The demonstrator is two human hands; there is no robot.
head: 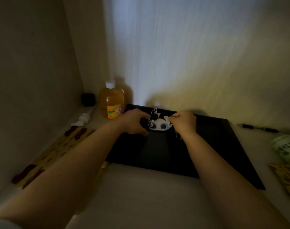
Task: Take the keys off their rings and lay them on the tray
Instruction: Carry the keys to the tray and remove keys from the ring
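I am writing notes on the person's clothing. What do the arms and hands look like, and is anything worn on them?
Both forearms are bare. The left hand and right hand show no gloves, and no rings or watch can be made out in the dim light. A pale sleeve edge shows by the left arm.

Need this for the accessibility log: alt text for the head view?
Over a black tray, the left hand grips a dark key fob while the right hand pinches a white pixel-art charm. An orange drink bottle stands behind.

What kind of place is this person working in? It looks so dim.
Probably a home desk pushed into a wall corner, not a workshop. A bottle of orange drink stands by the wall, a pen lies to the right, and a black tray sits on the pale tabletop.
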